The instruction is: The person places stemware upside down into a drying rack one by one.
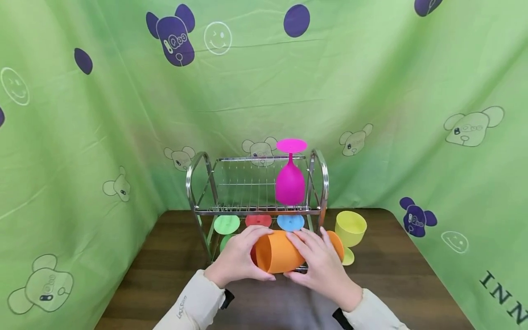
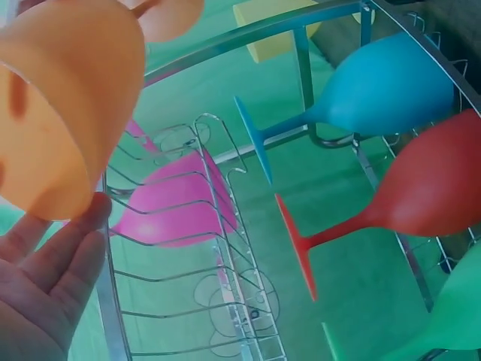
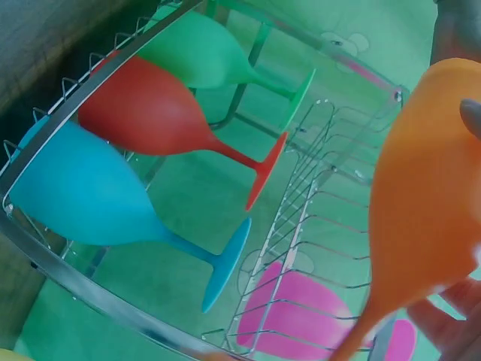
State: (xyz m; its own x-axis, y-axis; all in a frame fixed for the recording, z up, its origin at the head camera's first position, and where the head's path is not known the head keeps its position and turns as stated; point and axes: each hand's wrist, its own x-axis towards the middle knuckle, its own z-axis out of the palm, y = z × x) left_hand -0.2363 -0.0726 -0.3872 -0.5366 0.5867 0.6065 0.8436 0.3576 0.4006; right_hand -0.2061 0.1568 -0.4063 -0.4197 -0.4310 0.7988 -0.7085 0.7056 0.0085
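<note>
An orange wine goblet (image 1: 284, 252) lies sideways between my two hands in front of the rack, its mouth to the left and its foot (image 1: 336, 245) to the right. My left hand (image 1: 239, 257) holds it around the rim, fingers above and thumb below. Farther along the bowl, my right hand (image 1: 323, 268) grips it, with its fingers over the top and thumb underneath. The left wrist view shows fingertips at the rim of the orange bowl (image 2: 90, 90). In the right wrist view the bowl tapers into its stem (image 3: 357, 335).
A two-tier metal dish rack (image 1: 257, 211) stands at the back of the wooden table (image 1: 152, 270). An inverted magenta goblet (image 1: 290, 183) sits on its upper tier. Below are inverted green (image 3: 199, 49), red (image 3: 146, 105) and blue goblets (image 3: 83, 184). A yellow goblet (image 1: 350, 229) stands upright at the right.
</note>
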